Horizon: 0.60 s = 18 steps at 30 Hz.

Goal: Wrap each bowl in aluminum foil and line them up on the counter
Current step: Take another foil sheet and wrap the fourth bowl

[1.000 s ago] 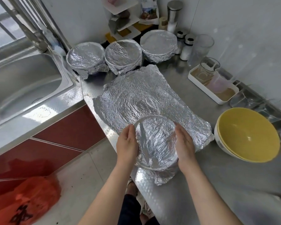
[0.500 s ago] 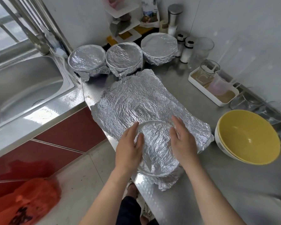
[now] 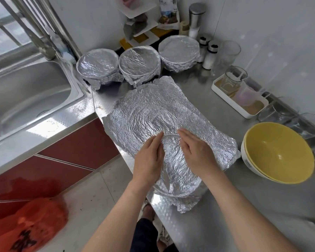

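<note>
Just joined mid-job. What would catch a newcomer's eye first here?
The left hand and right hand press flat on a foil-covered bowl at the near edge of the counter, a crinkled foil sheet spread beyond it. Three wrapped bowls line the back, and a big unwrapped yellow bowl sits at the right.

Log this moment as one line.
step: wrapping bowl | left hand: flat on foil | right hand: flat on foil | done: three wrapped bowls, back row | waiting: yellow bowl
</note>
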Each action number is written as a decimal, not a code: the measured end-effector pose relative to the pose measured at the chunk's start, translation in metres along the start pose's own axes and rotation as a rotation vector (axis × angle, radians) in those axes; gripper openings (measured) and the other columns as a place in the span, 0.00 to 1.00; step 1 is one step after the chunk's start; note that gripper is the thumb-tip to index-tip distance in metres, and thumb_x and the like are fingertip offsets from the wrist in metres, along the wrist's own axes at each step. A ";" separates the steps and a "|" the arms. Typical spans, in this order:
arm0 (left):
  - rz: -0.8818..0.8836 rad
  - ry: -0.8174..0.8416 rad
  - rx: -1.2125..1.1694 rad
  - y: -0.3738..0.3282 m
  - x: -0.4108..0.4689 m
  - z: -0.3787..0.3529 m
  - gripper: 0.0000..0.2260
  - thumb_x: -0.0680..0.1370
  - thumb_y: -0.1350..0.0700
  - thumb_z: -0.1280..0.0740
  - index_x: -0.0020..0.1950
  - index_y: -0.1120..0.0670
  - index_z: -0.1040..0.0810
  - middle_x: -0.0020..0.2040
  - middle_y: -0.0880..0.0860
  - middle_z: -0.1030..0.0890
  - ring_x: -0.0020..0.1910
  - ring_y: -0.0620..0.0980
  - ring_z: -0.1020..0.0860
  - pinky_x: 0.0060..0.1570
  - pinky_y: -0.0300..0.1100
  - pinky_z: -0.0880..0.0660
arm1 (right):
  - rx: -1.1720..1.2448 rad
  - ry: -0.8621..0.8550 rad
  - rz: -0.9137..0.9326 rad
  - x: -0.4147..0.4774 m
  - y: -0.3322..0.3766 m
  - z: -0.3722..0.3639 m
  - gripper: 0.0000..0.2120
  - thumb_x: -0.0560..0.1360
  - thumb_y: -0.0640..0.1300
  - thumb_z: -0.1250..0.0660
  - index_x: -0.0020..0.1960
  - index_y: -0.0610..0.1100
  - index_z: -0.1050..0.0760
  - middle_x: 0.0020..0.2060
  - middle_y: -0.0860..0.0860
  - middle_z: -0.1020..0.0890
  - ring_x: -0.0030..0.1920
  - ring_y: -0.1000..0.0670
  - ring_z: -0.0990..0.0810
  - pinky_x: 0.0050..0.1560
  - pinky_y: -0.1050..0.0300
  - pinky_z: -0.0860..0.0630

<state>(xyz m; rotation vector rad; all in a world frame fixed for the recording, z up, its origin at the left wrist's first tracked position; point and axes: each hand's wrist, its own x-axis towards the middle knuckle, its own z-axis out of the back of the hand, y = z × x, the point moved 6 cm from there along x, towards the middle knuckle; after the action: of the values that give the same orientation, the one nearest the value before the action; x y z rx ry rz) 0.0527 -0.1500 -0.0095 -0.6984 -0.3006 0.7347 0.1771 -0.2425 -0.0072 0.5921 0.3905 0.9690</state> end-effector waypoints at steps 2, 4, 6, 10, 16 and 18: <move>0.006 0.006 -0.008 0.001 0.000 -0.001 0.18 0.83 0.55 0.41 0.74 0.49 0.32 0.66 0.51 0.24 0.59 0.50 0.23 0.53 0.38 0.30 | 0.002 -0.002 -0.002 -0.002 -0.001 -0.001 0.20 0.83 0.46 0.48 0.75 0.47 0.37 0.73 0.54 0.34 0.73 0.55 0.36 0.70 0.61 0.39; 0.010 0.013 -0.015 0.002 -0.001 -0.001 0.18 0.83 0.55 0.41 0.74 0.49 0.32 0.66 0.51 0.24 0.59 0.50 0.23 0.54 0.39 0.30 | 0.006 -0.007 -0.005 -0.003 -0.001 0.000 0.20 0.83 0.46 0.48 0.75 0.48 0.37 0.73 0.55 0.34 0.72 0.55 0.36 0.70 0.61 0.39; 0.019 0.028 -0.036 0.001 -0.002 0.000 0.18 0.84 0.55 0.41 0.75 0.48 0.32 0.66 0.50 0.25 0.60 0.49 0.24 0.55 0.40 0.30 | 0.052 -0.008 -0.019 -0.004 -0.001 0.002 0.19 0.83 0.46 0.47 0.74 0.47 0.35 0.72 0.55 0.32 0.71 0.55 0.34 0.68 0.63 0.39; 0.008 0.072 -0.067 -0.003 -0.015 -0.002 0.19 0.84 0.54 0.42 0.75 0.47 0.33 0.66 0.48 0.25 0.59 0.46 0.25 0.53 0.34 0.33 | 0.176 0.017 -0.108 -0.016 -0.005 0.009 0.18 0.83 0.46 0.45 0.71 0.46 0.31 0.67 0.52 0.26 0.65 0.53 0.26 0.64 0.62 0.31; -0.007 0.125 -0.129 -0.014 -0.043 -0.012 0.19 0.84 0.58 0.43 0.74 0.49 0.32 0.66 0.47 0.25 0.60 0.43 0.26 0.57 0.29 0.35 | 0.202 0.019 -0.206 -0.047 -0.017 0.011 0.16 0.82 0.45 0.43 0.68 0.47 0.27 0.52 0.51 0.17 0.39 0.59 0.23 0.40 0.66 0.28; 0.026 0.154 -0.203 -0.013 -0.051 -0.014 0.19 0.84 0.59 0.44 0.74 0.49 0.31 0.68 0.46 0.26 0.65 0.41 0.28 0.60 0.24 0.37 | 0.238 0.050 -0.230 -0.056 -0.021 0.012 0.16 0.82 0.46 0.42 0.67 0.47 0.26 0.51 0.52 0.17 0.38 0.59 0.22 0.38 0.65 0.27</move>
<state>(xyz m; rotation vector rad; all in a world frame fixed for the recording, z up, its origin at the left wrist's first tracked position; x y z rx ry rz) 0.0303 -0.1993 -0.0119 -0.9478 -0.2271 0.6765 0.1685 -0.3027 -0.0085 0.7218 0.6104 0.7220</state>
